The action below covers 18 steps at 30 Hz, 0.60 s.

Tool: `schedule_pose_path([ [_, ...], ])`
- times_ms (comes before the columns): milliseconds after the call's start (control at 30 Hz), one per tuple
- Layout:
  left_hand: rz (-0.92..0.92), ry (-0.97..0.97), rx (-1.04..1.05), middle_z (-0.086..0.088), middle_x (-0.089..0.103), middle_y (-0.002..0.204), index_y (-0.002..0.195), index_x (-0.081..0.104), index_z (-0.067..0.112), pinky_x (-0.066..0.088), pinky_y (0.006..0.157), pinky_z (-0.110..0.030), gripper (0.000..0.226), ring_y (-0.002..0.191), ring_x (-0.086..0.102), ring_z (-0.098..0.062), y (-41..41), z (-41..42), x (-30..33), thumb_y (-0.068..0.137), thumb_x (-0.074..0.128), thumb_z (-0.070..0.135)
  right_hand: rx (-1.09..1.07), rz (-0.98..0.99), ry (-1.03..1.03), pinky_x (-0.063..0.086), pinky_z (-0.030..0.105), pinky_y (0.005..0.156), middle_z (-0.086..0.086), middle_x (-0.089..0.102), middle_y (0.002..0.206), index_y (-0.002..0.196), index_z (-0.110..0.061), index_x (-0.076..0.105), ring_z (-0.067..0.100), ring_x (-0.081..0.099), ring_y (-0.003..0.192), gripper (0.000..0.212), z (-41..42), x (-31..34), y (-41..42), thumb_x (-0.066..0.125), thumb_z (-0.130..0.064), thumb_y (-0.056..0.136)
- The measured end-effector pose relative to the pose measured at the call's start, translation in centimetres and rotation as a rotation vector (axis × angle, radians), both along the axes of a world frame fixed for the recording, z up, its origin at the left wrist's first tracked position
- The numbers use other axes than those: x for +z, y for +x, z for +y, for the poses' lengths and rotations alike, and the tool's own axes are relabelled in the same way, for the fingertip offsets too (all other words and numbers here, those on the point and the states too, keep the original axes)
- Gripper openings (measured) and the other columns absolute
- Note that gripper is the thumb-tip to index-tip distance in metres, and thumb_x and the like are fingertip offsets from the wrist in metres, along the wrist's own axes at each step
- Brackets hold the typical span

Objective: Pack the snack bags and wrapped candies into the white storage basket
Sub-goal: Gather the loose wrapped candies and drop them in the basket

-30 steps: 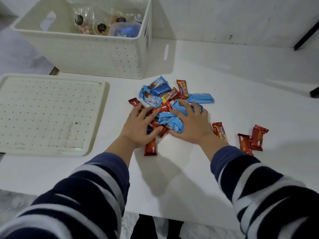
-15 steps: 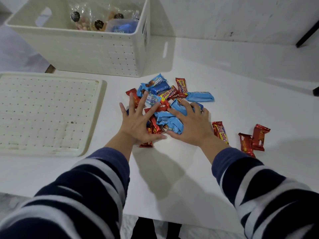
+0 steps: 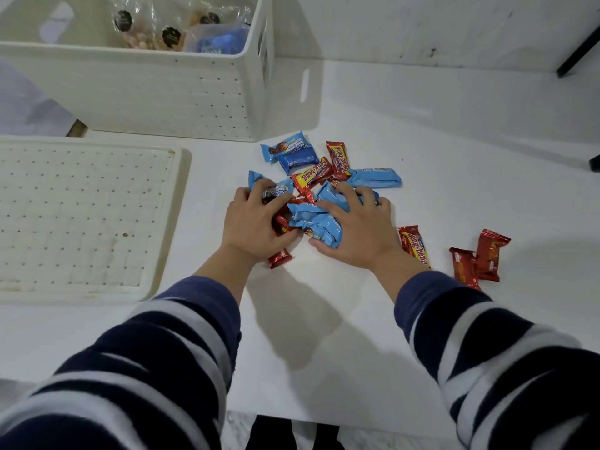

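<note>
A white table (image 3: 438, 164) fills most of the view, its smooth top evenly lit and carrying soft grey shadows. Along its far edge stands a white wall (image 3: 422, 24), scuffed with small dark marks. A black bar (image 3: 576, 53) slants across the wall at the far right corner. Below the table's near edge shows pale marbled floor (image 3: 357, 436).
</note>
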State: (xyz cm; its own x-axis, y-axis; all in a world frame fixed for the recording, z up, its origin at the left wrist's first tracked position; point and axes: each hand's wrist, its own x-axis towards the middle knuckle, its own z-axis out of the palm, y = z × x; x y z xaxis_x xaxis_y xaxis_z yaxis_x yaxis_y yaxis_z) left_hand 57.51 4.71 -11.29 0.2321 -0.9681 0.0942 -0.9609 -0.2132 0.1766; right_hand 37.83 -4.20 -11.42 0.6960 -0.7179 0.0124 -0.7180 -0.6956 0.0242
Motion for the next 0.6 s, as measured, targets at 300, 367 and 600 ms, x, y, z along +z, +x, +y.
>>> schedule_pose_path([
  [300, 0.160, -0.067, 0.278, -0.002, 0.051, 0.119, 0.112, 0.069, 0.030, 0.046, 0.072, -0.030, 0.035, 0.091, 0.057, -0.025, -3.1, 3.2, 0.7, 0.082, 0.064, 0.047, -0.038, -0.197, -0.058, 0.051, 0.036, 0.064, 0.005, 0.062, 0.119, 0.106, -0.024, 0.067, 0.030, 0.062, 0.087, 0.050, 3.0, -0.3, -0.5, 0.068, -0.055, 0.067],
  [367, 0.176, -0.084, 0.295, -0.002, 0.053, 0.116, 0.109, 0.070, 0.029, 0.048, 0.070, -0.030, 0.035, 0.088, 0.058, -0.024, -3.4, 4.0, 0.7, 0.081, 0.065, 0.049, -0.031, -0.184, -0.047, 0.051, 0.031, 0.056, 0.005, 0.063, 0.115, 0.104, -0.022, 0.067, 0.027, 0.062, 0.081, 0.048, 3.4, 0.0, -0.8, 0.075, -0.049, 0.064],
  [600, 0.221, -0.113, 0.344, -0.003, 0.053, 0.117, 0.111, 0.070, 0.026, 0.047, 0.074, -0.031, 0.034, 0.092, 0.058, -0.024, -4.1, 6.5, 1.7, 0.083, 0.065, 0.045, -0.047, -0.118, 0.038, 0.051, 0.030, 0.054, 0.006, 0.055, 0.124, 0.112, -0.020, 0.063, 0.024, 0.059, 0.081, 0.053, 4.7, 1.4, -2.1, 0.081, -0.041, 0.067],
])
